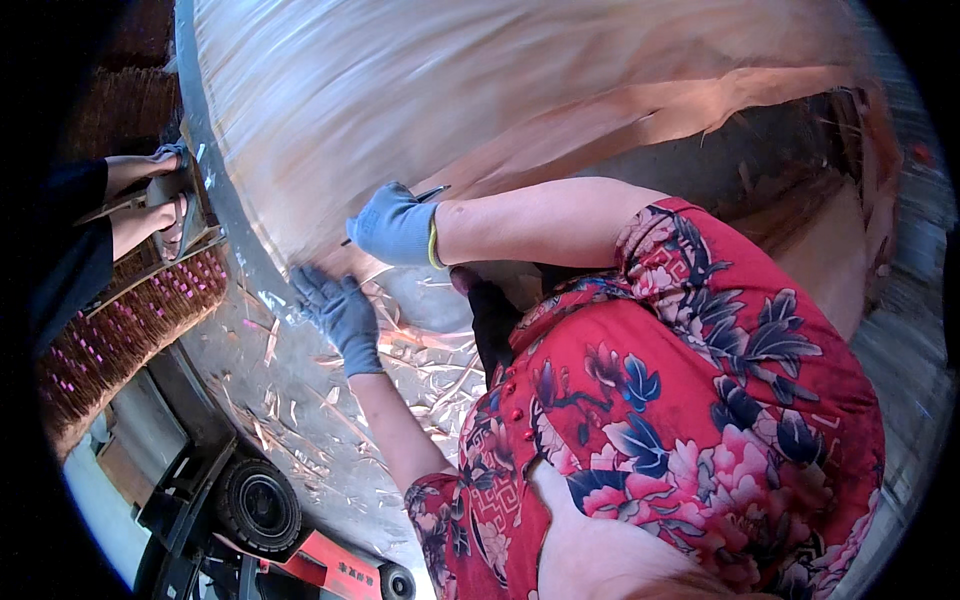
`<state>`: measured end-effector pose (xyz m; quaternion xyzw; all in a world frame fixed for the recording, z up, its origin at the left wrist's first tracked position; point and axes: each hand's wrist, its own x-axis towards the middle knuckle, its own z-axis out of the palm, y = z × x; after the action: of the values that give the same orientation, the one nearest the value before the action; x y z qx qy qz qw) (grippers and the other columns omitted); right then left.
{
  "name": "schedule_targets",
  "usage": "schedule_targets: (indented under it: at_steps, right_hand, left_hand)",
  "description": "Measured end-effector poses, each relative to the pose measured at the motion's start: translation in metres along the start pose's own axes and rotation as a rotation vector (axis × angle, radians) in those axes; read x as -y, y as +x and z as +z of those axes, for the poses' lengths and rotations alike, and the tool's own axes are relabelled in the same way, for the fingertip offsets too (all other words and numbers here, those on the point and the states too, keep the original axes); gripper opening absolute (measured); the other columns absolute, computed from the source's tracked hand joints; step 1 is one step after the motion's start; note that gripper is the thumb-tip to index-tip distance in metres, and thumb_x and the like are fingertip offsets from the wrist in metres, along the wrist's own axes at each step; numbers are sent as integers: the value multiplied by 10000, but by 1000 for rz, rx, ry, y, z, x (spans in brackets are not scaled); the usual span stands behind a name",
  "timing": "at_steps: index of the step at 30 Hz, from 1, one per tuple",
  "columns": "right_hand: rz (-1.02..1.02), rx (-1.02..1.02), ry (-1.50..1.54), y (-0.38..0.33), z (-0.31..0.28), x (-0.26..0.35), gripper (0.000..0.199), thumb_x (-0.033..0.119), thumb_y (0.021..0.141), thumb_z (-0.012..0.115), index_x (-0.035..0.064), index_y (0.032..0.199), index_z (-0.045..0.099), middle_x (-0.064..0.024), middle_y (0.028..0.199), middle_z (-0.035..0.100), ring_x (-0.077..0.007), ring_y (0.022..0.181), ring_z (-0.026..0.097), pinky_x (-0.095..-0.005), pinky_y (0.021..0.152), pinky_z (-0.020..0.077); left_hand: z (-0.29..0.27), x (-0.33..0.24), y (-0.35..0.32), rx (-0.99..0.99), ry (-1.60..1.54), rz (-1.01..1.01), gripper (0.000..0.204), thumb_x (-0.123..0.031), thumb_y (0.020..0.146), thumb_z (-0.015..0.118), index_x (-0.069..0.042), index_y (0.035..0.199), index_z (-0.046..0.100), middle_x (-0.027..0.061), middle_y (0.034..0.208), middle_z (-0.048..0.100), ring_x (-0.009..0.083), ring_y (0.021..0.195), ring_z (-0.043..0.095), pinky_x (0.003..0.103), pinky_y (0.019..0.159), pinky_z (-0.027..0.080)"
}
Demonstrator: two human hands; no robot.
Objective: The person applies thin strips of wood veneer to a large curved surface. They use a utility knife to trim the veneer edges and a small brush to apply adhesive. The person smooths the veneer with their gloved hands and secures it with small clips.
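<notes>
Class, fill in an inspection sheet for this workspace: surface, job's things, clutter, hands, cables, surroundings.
Surface: grey metal table, scuffed.
Job's things: pale veneer sheet spread across the table, motion-blurred; thin dark tool.
Clutter: wood slivers scattered near the hands.
Hands: left hand, gloved, open and flat at the sheet's edge; right hand, gloved, closed on the thin dark tool.
Cables: nothing seen.
Surroundings: second person's hands at the table's far-left edge; stacked sheets below them; wheeled vehicle with red body on the floor.
</notes>
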<state>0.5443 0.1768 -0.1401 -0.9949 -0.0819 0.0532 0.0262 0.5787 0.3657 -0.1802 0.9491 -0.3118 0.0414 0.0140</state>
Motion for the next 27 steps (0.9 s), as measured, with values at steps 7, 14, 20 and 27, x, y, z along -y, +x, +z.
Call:
schedule_targets:
  at_steps: [7,14,20,27]
  right_hand:
    - [7,47,7,-45,1,-49,152,172,710,615,101,843,638,-55,748,662,-229,640,644,-421,391,389]
    - [35,38,46,-120,-9,-126,100,171,750,569,112,830,560,-82,676,641,-228,576,643,-385,387,417]
    - [107,38,22,-174,-24,-178,79,193,773,555,130,819,565,-94,672,637,-246,593,646,-374,448,459]
    - [132,52,-40,-163,1,-174,90,212,775,543,156,834,583,-69,704,653,-233,617,651,-408,440,433]
  left_hand:
    - [4,9,-1,41,54,-7,674,-287,866,445,48,1376,160,185,1468,85,294,1368,60,400,1105,50]
    - [11,16,-4,82,47,-19,671,-295,875,420,41,1383,139,180,1473,66,294,1370,37,399,1106,38]
    - [1,3,1,127,180,-63,690,-283,868,434,62,1378,124,197,1464,95,305,1365,70,410,1105,46]
    - [-9,-210,35,-19,-241,52,756,-350,846,484,82,1363,141,261,1436,119,390,1343,82,460,1093,51]
